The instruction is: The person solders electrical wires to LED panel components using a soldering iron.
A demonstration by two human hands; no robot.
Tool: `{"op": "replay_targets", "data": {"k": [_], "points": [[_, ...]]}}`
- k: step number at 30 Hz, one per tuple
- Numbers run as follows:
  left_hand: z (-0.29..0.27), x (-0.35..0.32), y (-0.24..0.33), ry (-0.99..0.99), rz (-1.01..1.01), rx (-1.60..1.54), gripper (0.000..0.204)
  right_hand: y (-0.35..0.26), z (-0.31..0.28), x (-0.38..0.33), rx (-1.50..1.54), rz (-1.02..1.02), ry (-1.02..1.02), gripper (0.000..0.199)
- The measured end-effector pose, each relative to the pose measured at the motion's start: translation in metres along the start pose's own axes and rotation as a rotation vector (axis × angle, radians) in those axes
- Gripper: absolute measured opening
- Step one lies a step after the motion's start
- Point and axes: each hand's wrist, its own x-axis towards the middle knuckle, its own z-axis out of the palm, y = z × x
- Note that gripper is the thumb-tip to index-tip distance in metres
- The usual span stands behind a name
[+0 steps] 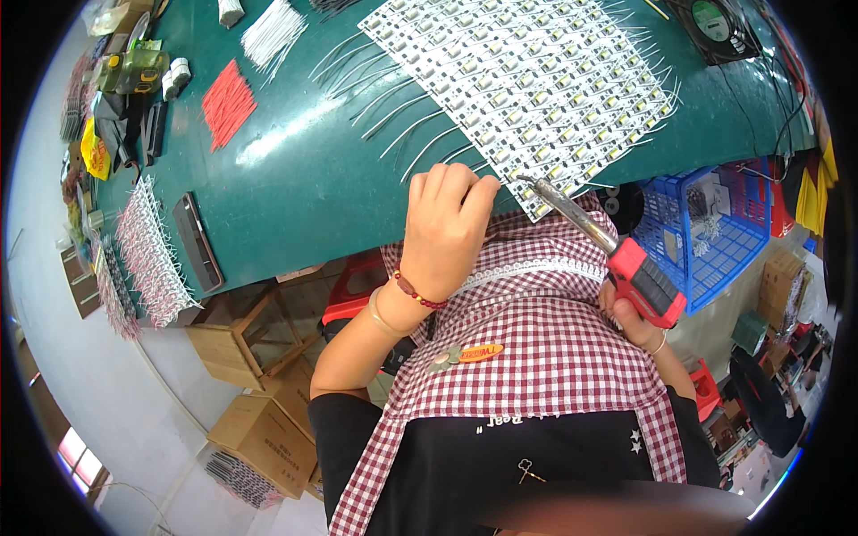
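A soldering iron (pixel 645 281) with a red and black handle is in my right hand (pixel 631 323), the fingers wrapped round the handle. Its metal tip touches, or nearly touches, the lower corner of a white panel of small circuit boards (pixel 536 98) with rows of components. Beside that tip, my left hand (pixel 447 223) is closed in a pinch at the panel's edge. A short bit of thin wire seems to show at its fingertips; the rest is hidden. Several thin pale wires (pixel 420 143) stick out from the panel's left edge onto the green table (pixel 304 196).
Red wires (pixel 229 104) and white wires (pixel 273 36) lie in bundles at the table's far left. A dark narrow case (pixel 197 241) rests near the left edge. A small fan (pixel 715 25) stands far right. Below the table's right side is a blue basket (pixel 715 237).
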Motion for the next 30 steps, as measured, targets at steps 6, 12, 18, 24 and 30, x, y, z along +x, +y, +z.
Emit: {"op": "replay_targets", "data": {"k": [6, 12, 18, 24, 30], "points": [[-0.004, 0.006, 0.005, -0.057, -0.058, 0.120, 0.018, 0.008, -0.002, -0.007, -0.022, 0.004, 0.027, 0.018], [-0.005, 0.006, 0.019, -0.010, -0.091, 0.059, 0.018, -0.001, -0.001, -0.008, -0.062, -0.045, 0.029, 0.019], [-0.004, 0.009, 0.018, -0.063, -0.119, 0.039, 0.017, 0.012, 0.004, -0.011, -0.048, -0.051, 0.044, 0.017], [-0.001, 0.011, 0.022, -0.100, -0.151, 0.096, 0.015, -0.017, 0.007, 0.008, 0.026, -0.135, 0.110, 0.016], [0.001, 0.011, 0.021, -0.095, -0.166, 0.096, 0.015, -0.024, 0.004, 0.021, -0.107, -0.207, 0.091, 0.018]]}}
